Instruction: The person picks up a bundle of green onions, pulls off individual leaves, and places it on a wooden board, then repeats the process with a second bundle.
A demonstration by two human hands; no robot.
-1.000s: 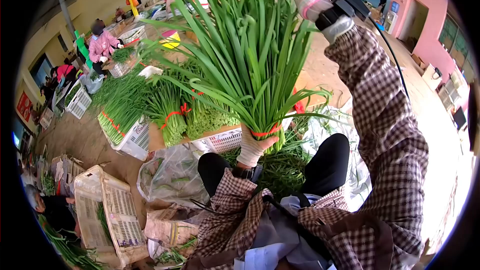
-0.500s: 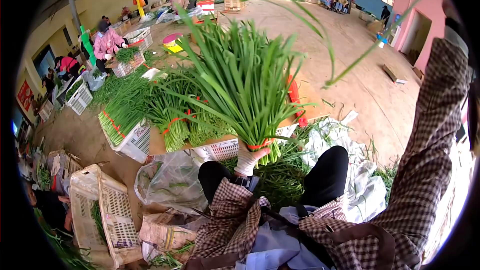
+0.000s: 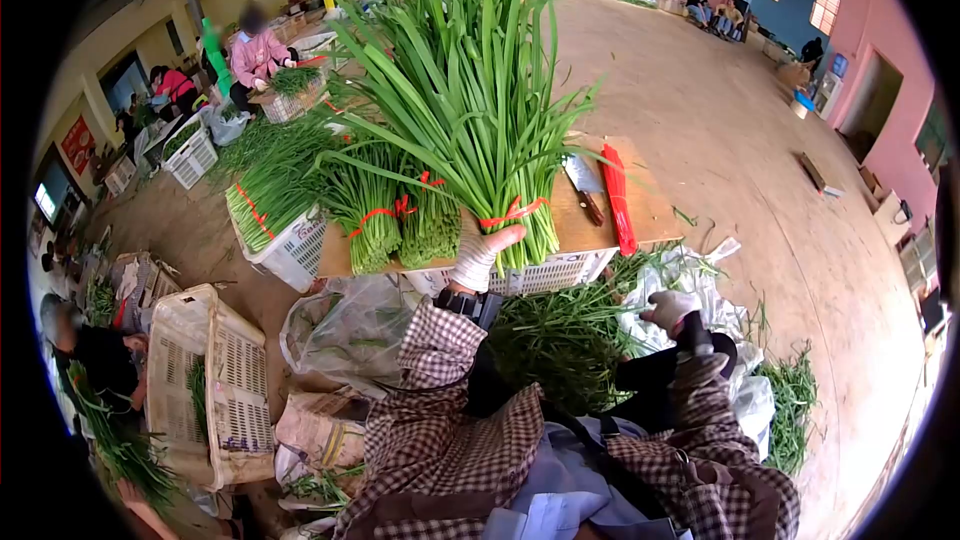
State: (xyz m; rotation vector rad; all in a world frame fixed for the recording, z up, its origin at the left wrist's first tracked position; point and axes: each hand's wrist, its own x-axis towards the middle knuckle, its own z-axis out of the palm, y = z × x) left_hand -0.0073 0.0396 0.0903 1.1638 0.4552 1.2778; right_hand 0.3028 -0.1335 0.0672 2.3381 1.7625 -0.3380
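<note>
My left hand [image 3: 482,258], in a pale glove with bare thumb showing, is closed around the lower stems of a large bunch of garlic chives [image 3: 470,110]. A red tie [image 3: 515,212] circles the bunch just above the thumb; the leaves fan upward. My right hand [image 3: 670,310], gloved, hangs above my right knee, apart from the bunch. Its fingers are curled, and whether anything is in them is hidden. On the wooden board [image 3: 640,210] beyond lie a knife [image 3: 583,187] and a bundle of red ties [image 3: 618,202]. Tied chive bunches [image 3: 375,230] lie left of my left hand.
White crates [image 3: 288,252] support the board and more chives. Loose trimmings [image 3: 560,340] and plastic sheeting [image 3: 345,330] cover the floor near my legs. An upright crate [image 3: 210,380] stands at left, beside a person [image 3: 110,360]. Another person in pink [image 3: 258,58] sits farther back.
My right arm has come down from its raised position at upper right to above my knee. The bunch has shifted slightly up and left, uncovering the knife. Loose blades at upper right are gone from view.
</note>
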